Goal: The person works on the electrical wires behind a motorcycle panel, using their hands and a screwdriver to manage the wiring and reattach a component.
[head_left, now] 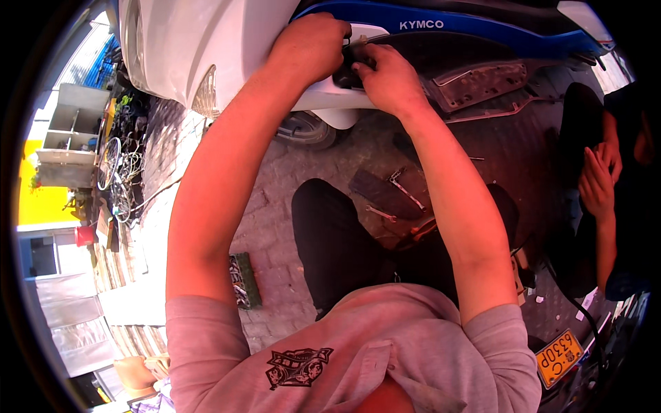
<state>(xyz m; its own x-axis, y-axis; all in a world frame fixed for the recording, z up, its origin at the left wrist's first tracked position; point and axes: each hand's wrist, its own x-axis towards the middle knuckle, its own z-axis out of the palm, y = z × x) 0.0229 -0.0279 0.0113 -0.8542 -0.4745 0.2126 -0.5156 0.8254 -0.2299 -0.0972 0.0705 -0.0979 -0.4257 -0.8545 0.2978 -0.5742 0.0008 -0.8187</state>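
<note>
Both my arms reach forward to a scooter with a white front panel (186, 34) and a blue side panel (372, 14). At the edge between them, my left hand (313, 47) is closed, its fingers curled inward over a small recess. My right hand (394, 81) is bent beside it, thumb and fingers closed at a dark part (348, 74) in the same opening. The hands nearly meet there. What either one pinches is too small and shaded to make out. Right of my hands lies the scooter's dark, dusty footboard (475, 82).
Below my hands, a combination wrench (406, 189) and a smaller wrench (381, 213) lie near a dark pad (372, 189). A green tray of small parts (244, 281) sits on the paving at left. Another person's hands (599, 175) are at right, near a yellow plate (559, 358).
</note>
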